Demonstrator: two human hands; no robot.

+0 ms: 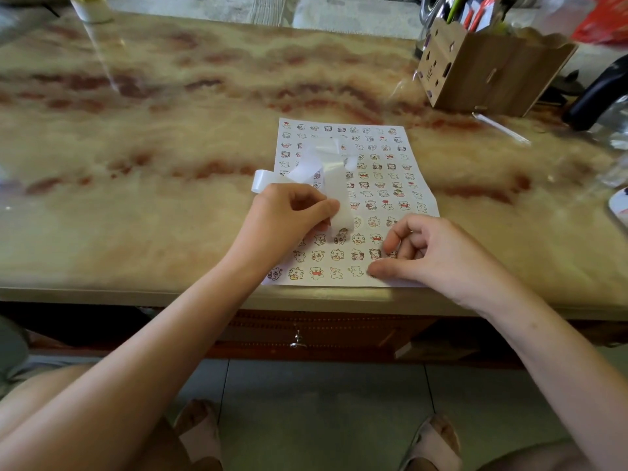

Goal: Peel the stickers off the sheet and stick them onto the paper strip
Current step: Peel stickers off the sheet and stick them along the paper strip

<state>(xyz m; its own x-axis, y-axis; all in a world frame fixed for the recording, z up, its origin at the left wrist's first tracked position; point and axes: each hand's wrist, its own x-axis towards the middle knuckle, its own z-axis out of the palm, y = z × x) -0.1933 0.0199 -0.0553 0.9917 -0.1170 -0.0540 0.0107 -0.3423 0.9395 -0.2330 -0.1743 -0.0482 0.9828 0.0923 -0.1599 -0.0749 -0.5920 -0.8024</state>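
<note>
- The counter (170, 130), a glossy marbled slab, carries everything. The work sits at its near edge, probably so both forearms can reach it without stretching.
- The wooden box (489, 69) of pens stands at 2 o'clock from the work, well apart from it and out of the arms' way.
- The sticker sheet (384, 171) lies flat on the counter, its bottom edge near the counter's front edge. Its rows of small cartoon stickers face up, so any of them can be picked from above.
- The paper strip (302, 169) is a long white band that loops and curls over the sheet's 10 o'clock part. One end hangs off the sheet towards 9 o'clock. It rests loose there, presumably so the held end stays close to the stickers.
- The left hand (289, 215) sits at the sheet's 8 o'clock side. Its fingers (326, 207) pinch the strip's near end and hold it just above the sheet, ready to take a sticker.
- The right hand (428, 249) is at the sheet's 5 o'clock corner with its fingers curled and the thumb tip (373, 270) down on the bottom rows. This looks like working a sticker's edge loose. Whether one is already between the fingers is too small to tell.
</note>
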